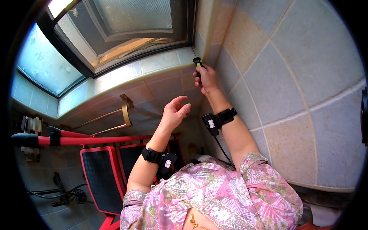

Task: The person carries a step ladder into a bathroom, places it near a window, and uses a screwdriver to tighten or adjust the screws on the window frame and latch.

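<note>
In my right hand [207, 78] is a screwdriver [197, 63] with a black and yellow handle, the fingers wrapped round it. Its thin shaft points up toward the lower right corner of the dark window frame [191, 23]; whether the tip touches the frame is too small to tell. My left hand [175, 112] hangs in the air below the tiled sill [153, 63], left of the right hand. Its fingers are loosely bent and apart, with nothing in them.
Large tiles cover the wall [283, 69] close on my right. Below the sill, a gold-coloured towel rail [125, 111] juts out. A red folding step ladder [101, 178] with black treads stands at lower left, near dark cables [65, 191].
</note>
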A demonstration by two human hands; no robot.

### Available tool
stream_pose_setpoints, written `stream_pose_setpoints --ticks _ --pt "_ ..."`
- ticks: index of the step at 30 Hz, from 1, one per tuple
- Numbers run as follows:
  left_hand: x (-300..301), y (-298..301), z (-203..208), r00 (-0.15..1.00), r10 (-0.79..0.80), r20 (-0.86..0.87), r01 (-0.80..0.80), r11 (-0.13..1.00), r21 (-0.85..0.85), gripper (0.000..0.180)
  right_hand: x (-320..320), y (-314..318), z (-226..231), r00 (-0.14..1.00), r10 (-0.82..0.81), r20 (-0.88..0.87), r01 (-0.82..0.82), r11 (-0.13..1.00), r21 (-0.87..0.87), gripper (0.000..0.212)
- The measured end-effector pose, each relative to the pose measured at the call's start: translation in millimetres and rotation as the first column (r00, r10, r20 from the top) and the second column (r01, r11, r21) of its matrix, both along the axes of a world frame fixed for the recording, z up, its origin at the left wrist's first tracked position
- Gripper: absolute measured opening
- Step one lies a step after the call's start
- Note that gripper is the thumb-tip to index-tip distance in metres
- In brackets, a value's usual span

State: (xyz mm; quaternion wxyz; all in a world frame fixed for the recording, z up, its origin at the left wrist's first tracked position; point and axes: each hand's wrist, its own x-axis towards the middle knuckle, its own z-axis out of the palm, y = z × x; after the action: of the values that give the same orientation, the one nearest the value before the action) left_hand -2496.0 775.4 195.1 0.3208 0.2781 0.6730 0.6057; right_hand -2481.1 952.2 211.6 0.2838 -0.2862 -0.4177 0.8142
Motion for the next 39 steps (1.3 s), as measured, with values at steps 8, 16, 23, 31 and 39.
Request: stream_pose_setpoints --ticks 8,16,23,31,39 --pt "-7.9 11.5 2.7 0.999 -0.018 -0.041 0.018 1.0 -0.011 0.035 -1.8 -8.6 18.1 1.0 -0.014 -0.027 0.009 0.986 -0.169 0.008" --pt "-28.7 38.9 12.5 0.999 0.033 -0.029 -0.032 0.999 0.043 0.034 -8.8 -10.2 12.0 0.998 -0.047 0.03 0.048 0.998 -0.033 0.008" --pt "-42.0 44.2 6.4 0.999 0.012 -0.041 -0.012 1.0 0.02 0.034 -5.7 -3.8 5.8 0.984 -0.084 0.157 0.048 0.974 0.222 0.023" --pt "-47.1 59.6 8.5 1.0 0.014 0.007 -0.014 1.0 0.021 0.037 -12.8 -1.3 9.4 0.956 -0.087 0.28 -0.007 0.948 0.319 0.023" --pt "-46.3 77.7 19.4 0.996 0.016 0.088 -0.02 0.999 0.041 0.035 -11.5 7.2 -4.4 0.971 -0.073 0.226 -0.001 0.95 0.312 0.029"
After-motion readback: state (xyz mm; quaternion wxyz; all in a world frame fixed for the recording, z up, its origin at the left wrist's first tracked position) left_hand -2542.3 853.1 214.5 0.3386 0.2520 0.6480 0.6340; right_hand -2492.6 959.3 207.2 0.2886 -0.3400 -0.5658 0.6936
